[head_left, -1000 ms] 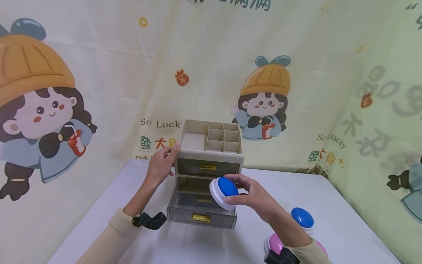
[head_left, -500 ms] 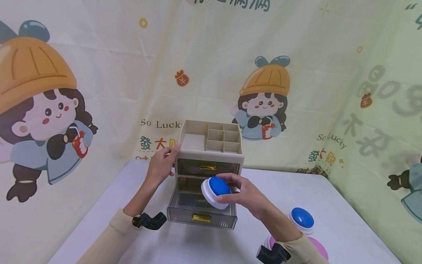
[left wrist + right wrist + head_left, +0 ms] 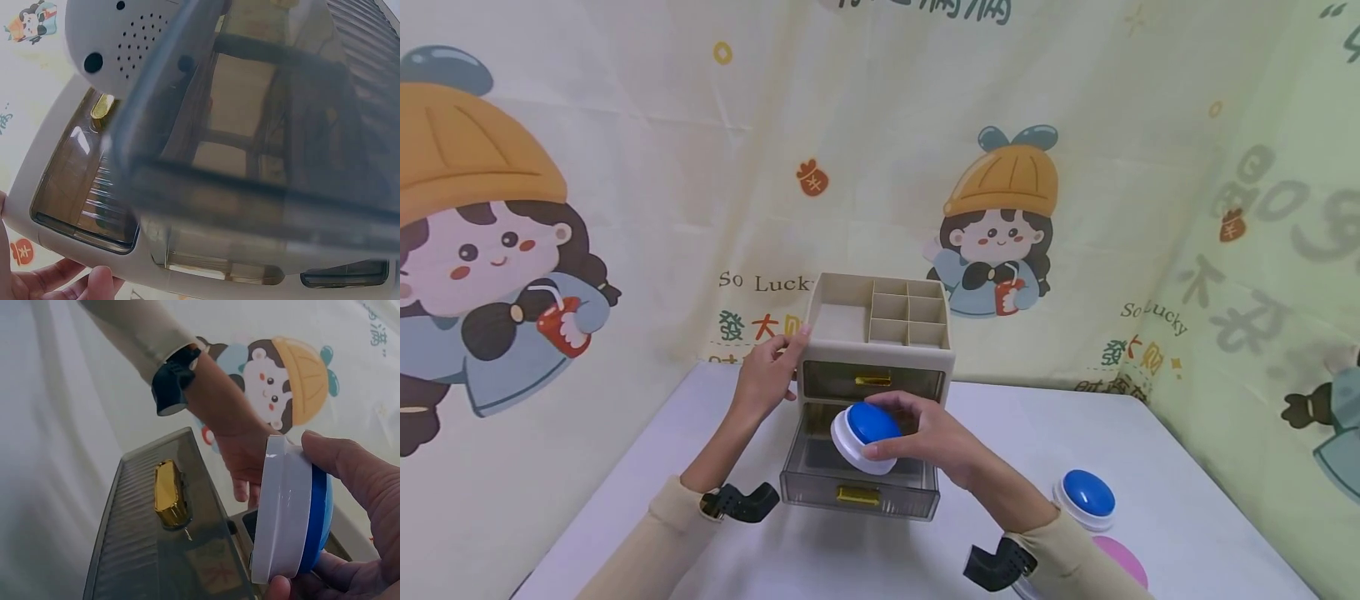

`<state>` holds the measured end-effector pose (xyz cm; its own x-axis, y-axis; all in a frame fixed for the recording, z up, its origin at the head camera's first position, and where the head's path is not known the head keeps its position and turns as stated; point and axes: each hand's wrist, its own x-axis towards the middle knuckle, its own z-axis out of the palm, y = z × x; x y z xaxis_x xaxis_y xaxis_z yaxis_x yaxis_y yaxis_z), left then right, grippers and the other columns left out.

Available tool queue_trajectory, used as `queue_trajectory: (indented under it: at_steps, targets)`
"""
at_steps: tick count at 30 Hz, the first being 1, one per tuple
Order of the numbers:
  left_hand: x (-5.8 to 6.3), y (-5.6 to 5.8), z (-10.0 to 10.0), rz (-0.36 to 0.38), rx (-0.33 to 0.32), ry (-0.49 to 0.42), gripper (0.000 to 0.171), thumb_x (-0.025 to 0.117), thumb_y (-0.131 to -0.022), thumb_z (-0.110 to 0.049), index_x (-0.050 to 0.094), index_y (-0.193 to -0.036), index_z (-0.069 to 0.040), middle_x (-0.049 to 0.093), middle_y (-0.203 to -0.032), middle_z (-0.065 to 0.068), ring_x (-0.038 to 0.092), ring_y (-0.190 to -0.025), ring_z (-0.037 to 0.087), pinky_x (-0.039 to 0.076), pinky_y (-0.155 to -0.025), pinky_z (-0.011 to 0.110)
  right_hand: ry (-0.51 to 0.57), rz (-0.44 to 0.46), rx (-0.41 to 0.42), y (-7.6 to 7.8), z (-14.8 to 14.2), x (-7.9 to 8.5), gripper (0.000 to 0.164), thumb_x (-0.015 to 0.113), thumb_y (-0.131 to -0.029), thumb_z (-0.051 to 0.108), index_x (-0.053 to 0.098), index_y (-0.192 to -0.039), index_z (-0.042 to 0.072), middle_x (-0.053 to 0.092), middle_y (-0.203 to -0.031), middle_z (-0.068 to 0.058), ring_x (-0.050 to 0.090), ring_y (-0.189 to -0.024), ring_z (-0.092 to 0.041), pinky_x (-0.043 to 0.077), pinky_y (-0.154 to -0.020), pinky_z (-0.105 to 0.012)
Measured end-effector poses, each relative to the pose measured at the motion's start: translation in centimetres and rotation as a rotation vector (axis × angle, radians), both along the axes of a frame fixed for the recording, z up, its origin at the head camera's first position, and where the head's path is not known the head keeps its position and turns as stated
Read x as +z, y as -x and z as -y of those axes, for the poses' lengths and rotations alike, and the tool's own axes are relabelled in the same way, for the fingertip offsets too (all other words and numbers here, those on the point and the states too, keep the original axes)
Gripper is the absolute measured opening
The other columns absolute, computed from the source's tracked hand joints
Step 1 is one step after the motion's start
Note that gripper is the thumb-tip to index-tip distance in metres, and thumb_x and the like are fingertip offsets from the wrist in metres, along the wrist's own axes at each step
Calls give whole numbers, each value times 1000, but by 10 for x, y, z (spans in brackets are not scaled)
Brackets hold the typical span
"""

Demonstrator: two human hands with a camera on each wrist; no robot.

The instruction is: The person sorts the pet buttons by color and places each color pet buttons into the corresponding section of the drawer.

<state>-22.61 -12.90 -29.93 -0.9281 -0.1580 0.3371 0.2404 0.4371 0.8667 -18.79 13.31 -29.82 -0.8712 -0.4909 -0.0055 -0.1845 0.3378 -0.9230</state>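
Our left hand [image 3: 766,375] grips the drawer box [image 3: 880,354], our right hand [image 3: 928,435] a button [image 3: 874,423]; right of the box: another button [image 3: 1087,493], part-hidden pink disc [image 3: 1122,560].

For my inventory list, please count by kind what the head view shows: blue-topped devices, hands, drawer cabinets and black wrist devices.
Blue-topped devices: 2 (held device, unheld device)
Hands: 2 (left hand, right hand)
Drawer cabinet: 1
Black wrist devices: 2 (left wrist device, right wrist device)
Total: 7

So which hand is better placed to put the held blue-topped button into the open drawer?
Probably the right hand: it already holds the blue-topped button over the open drawer. The left hand is touching the side of the organizer.
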Motion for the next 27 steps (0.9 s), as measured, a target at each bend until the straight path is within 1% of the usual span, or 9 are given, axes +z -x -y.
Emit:
queue_trajectory:
  at_steps: [5,11,17,22,27]
  targets:
    - [0,-2,1,-1,-2,-5,64,50,-102,-58,65,-129,-2,68,-118,23,69,-87,31,56,-54,26,-20,5,2,2,9,-4,61,86,-81,29,63,-137,19,58,-134,-9,53,-122,-31,54,-97,-52]
    - [0,-2,0,2,-12,-9,63,50,-102,-57,65,-129,-3,69,-116,23,69,-86,30,56,-53,25,-33,24,1,6,17,-8,58,85,-83,31,64,-136,19,59,-132,-8,54,-118,-30,54,-97,-50]
    - [0,-1,0,0,-13,-11,63,50,-102,-58,65,-128,-3,70,-115,23,69,-86,30,56,-53,26,-50,44,-1,6,26,-12,56,84,-84,33,64,-135,20,60,-132,-8,54,-118,-30,53,-98,-51]
    - [0,-2,0,5,-11,-8,64,49,-102,-59,65,-129,-3,70,-117,22,70,-87,30,56,-54,26,-72,25,4,5,34,-15,57,85,-83,32,65,-135,19,60,-133,-8,56,-118,-29,53,-100,-52]
    - [0,-1,0,9,-8,-6,65,49,-102,-60,65,-128,-4,70,-115,21,69,-86,30,56,-54,26,-94,-3,-3,4,40,-16,58,85,-83,34,64,-135,17,60,-134,-10,56,-119,-30,52,-102,-53]
